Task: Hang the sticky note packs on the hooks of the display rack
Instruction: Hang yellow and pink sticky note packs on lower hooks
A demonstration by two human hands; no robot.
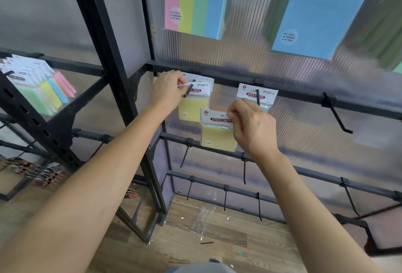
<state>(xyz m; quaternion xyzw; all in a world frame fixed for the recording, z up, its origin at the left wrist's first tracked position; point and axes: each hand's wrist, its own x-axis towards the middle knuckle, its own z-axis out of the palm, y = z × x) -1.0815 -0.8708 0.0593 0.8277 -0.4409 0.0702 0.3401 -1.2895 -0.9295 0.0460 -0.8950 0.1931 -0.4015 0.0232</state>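
Observation:
My right hand (250, 127) pinches the white header of a yellow sticky note pack (217, 135), which dangles in front of the rack between two hooks. My left hand (168, 88) pinches the top of a yellow pack (193, 103) threaded on the left black hook (189, 90). More packs lie behind that one on the same hook. A blue pack (256, 94) hangs on the neighbouring hook (258, 96), just above my right hand's fingers.
An empty hook (337, 114) juts out on the same rail (304, 96) to the right. Lower rails carry several empty hooks (244, 168). Large packs (195, 1) hang above. Multicolour packs (41, 85) hang on the left rack. Plastic wrap (202, 218) lies on the wooden floor.

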